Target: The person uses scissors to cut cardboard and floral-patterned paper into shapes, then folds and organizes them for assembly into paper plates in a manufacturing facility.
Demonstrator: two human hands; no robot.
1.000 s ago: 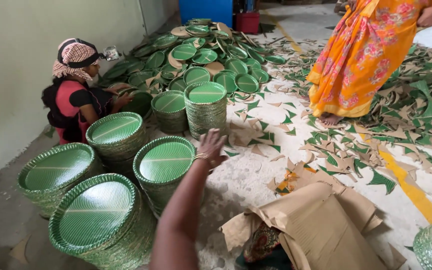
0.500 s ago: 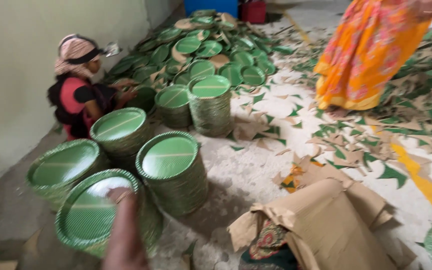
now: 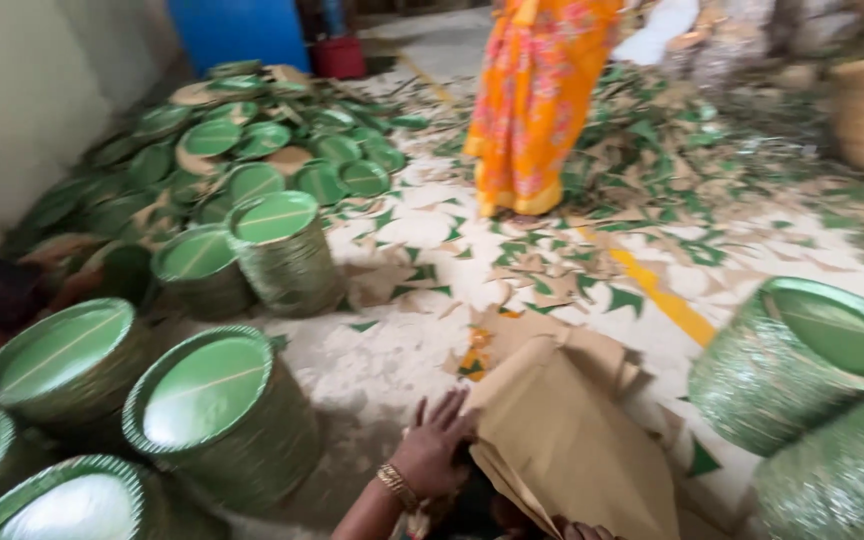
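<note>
Head view, looking down at a workshop floor w/ motion blur. Left hand (image 3: 435,447), bangle at the wrist, lies flat on the edge of a brown paper wrap (image 3: 567,440), fingers spread, pressing not pinching. Right hand (image 3: 584,531) shows only as knuckles at the bottom edge, under the wrap; can't tell its grip. The wrap sits bottom centre on the floor, between plate stacks left & right. It looks light, thin & floppy: creased kraft paper, tan, folded over in loose flaps, prob. easy to tear, so best taken at a folded edge or w/ both hands under it rather than by one corner. Just left stands a stack of green plates (image 3: 214,400), leaf-lined w/ crimped rims; more stacks (image 3: 797,360) to the right. Such stacks are likely light per plate but wobbly as a column. Farther off: a heap of loose plates (image 3: 252,150), green & tan scraps (image 3: 542,260) on the floor, a person in an orange garment (image 3: 537,100), a blue drum (image 3: 227,30).
</note>
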